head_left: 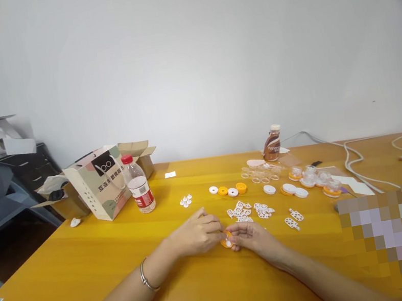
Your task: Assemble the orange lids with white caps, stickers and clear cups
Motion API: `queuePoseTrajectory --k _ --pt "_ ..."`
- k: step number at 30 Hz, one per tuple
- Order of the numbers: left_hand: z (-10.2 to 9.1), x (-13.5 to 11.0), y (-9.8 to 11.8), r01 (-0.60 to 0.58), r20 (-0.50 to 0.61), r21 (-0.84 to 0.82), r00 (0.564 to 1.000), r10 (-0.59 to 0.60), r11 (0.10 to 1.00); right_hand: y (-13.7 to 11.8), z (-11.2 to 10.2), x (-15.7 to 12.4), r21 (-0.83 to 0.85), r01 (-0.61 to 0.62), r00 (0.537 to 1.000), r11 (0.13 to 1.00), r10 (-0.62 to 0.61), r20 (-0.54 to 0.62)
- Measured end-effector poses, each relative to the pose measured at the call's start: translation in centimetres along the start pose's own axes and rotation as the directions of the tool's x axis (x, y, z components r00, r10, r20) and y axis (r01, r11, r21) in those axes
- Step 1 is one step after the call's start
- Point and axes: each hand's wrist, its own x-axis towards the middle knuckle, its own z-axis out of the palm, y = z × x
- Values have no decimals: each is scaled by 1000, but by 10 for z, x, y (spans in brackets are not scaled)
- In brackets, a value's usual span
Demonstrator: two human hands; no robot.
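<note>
A small round orange part with a white centre is between my two hands, just above the table. My right hand pinches its right edge, the thumb lying over the top. From the left, the curled fingers of my left hand close on its other side and partly cover it. Just beyond lie flat white cut-out pieces in a loose pile, and two more white cut-outs are to the right. Small white knobbed pieces sit in a group past my left hand.
Orange and white rings stand in a row farther back. Clear rings, white discs and clear-domed assemblies are on the right. A water bottle, paper bag, brown drink bottle and white cables border the area.
</note>
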Motion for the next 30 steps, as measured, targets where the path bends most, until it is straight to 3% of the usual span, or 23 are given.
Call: queuePoseTrajectory --k 7,18,22,27,30 --pt "1 -3 -2 -33 -32 -12 999 32 999 -6 0 -3 32 -3 1000 999 3 -2" --pt "6 -5 -2 -71 -257 43 963 80 997 -16 6 -12 108 157 987 982 -158 6" --pt "9 -8 -3 -101 -253 140 958 134 985 -20 10 -13 79 199 980 977 -199 -11" --pt "16 -8 -4 -160 -228 235 950 214 959 -10 7 -9 80 124 992 989 -125 17" --pt "17 -5 -3 -146 -235 224 952 198 964 -4 3 -5 80 110 994 991 -111 10"
